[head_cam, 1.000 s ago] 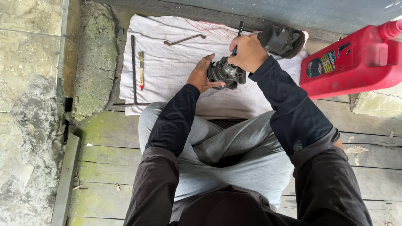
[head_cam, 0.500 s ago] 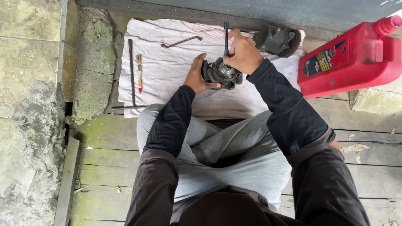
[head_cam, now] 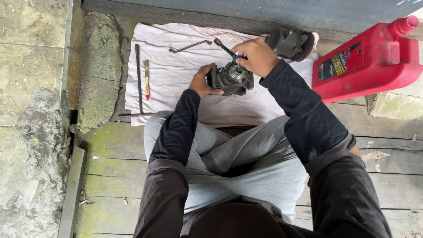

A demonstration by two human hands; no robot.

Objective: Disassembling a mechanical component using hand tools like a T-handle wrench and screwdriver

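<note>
"What could slip?"
"The left hand (head_cam: 203, 83) gripped the grey metal engine part (head_cam: 231, 78) over the white cloth (head_cam: 176, 72). The right hand (head_cam: 255, 56) clenched a thin dark tool (head_cam: 224, 47); it might skid off."

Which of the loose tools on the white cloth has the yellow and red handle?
The short tool, lying beside the long dark rod at the cloth's left edge. The rod and the bent bar are plain dark metal.

Metal pump housing (head_cam: 231, 78): dull, greasy grey. White cloth (head_cam: 176, 70): matt, creased. Red plastic jug (head_cam: 368, 61): glossy. Wood planks (head_cam: 110, 176): rough, mossy.
</note>
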